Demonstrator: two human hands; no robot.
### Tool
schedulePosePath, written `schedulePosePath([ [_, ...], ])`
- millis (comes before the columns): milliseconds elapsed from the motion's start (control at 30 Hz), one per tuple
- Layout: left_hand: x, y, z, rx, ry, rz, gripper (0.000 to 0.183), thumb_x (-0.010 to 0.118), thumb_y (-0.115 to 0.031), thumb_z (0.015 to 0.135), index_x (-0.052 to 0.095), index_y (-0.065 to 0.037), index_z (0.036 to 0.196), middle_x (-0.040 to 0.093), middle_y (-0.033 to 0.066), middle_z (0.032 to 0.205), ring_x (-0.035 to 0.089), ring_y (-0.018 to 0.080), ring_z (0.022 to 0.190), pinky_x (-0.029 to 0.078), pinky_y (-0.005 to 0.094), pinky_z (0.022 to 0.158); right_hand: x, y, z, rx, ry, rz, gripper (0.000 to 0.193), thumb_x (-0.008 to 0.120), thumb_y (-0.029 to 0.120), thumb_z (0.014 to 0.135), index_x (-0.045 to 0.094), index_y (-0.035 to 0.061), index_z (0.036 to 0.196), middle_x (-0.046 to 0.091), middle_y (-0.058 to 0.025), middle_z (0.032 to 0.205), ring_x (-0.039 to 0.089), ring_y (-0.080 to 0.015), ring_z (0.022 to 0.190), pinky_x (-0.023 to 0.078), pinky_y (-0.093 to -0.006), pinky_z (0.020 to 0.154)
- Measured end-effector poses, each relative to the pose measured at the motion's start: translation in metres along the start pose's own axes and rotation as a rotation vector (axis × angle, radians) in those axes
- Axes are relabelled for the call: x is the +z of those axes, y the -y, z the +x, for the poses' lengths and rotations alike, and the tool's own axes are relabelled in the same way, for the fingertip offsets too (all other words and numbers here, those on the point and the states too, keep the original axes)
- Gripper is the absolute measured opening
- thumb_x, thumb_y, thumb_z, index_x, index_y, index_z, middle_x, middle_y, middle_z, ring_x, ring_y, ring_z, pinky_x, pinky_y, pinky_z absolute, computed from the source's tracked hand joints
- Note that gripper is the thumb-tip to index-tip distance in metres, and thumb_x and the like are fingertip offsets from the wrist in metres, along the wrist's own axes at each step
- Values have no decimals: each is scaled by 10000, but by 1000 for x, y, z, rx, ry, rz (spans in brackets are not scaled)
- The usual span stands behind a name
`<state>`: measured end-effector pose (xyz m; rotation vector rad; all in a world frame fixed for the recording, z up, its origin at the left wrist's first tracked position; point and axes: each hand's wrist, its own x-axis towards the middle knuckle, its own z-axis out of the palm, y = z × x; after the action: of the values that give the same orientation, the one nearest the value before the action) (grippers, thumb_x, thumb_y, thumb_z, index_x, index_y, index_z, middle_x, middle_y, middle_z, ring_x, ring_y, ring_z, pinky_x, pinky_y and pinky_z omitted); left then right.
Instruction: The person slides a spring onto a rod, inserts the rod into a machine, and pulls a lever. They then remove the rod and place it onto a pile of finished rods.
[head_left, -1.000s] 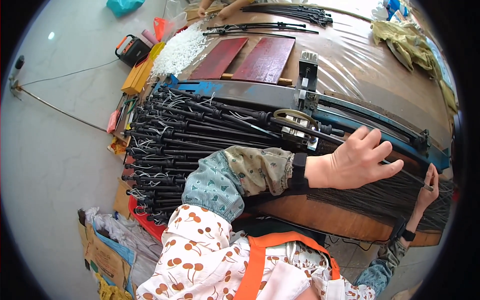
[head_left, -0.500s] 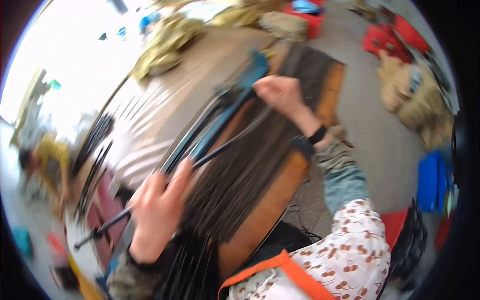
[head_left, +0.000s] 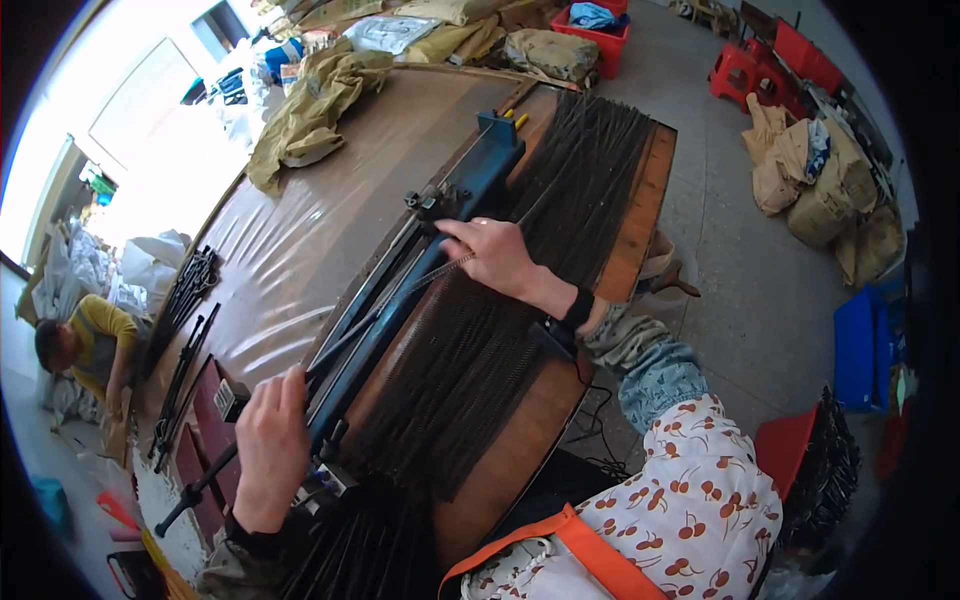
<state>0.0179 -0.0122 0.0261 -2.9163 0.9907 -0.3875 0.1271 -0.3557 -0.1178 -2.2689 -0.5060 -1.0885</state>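
Note:
My left hand [head_left: 270, 440] is closed around a black rod [head_left: 200, 488] with a knobbed end, beside the near end of a long blue metal rail fixture [head_left: 490, 178]. My right hand [head_left: 490, 255] pinches a thin, dark, coiled strand like a long spring [head_left: 436, 272], close to a small black clamp [head_left: 432, 200] on the rail. That strand runs down along the rail toward my left hand; where it ends is hidden. Many long dark springs [head_left: 450, 370] lie side by side on the table, right of the rail.
Plastic sheeting covers the table [head_left: 330, 220]; crumpled yellow cloth [head_left: 320, 110] lies on it. More black rods [head_left: 185, 380] rest at its left edge, near a person in yellow [head_left: 100, 330]. Sacks [head_left: 835, 190], red stools [head_left: 740, 75] and a blue crate [head_left: 862, 350] stand at right.
My right hand has moved down and left, from the rail's far end to the black clamp. My left hand has shifted slightly left and down, still holding the rod.

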Motion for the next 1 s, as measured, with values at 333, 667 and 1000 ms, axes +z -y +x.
schedulePosePath([
  [333,-31,34,-96,-270,-110,73,421,645,-37,912,620,-120,1324,552,132,838,590,340,775,478,456,652,-7,90,-13,246,439,890,347,650,209,1001,663,53,1311,563,19,765,522,-77,691,468,-243,662],
  [667,-34,28,-145,-317,38,-22,483,622,23,888,600,-148,1339,531,117,819,579,303,766,489,436,675,26,171,-8,251,272,876,178,660,152,998,733,19,1090,575,32,703,509,-49,650,432,-217,601],
  [1000,-57,31,-187,-362,89,22,560,606,63,894,520,-97,1424,600,141,886,599,328,802,487,442,711,40,172,-20,-128,119,726,148,737,84,913,724,26,1048,636,-36,795,538,-86,706,468,-247,625],
])
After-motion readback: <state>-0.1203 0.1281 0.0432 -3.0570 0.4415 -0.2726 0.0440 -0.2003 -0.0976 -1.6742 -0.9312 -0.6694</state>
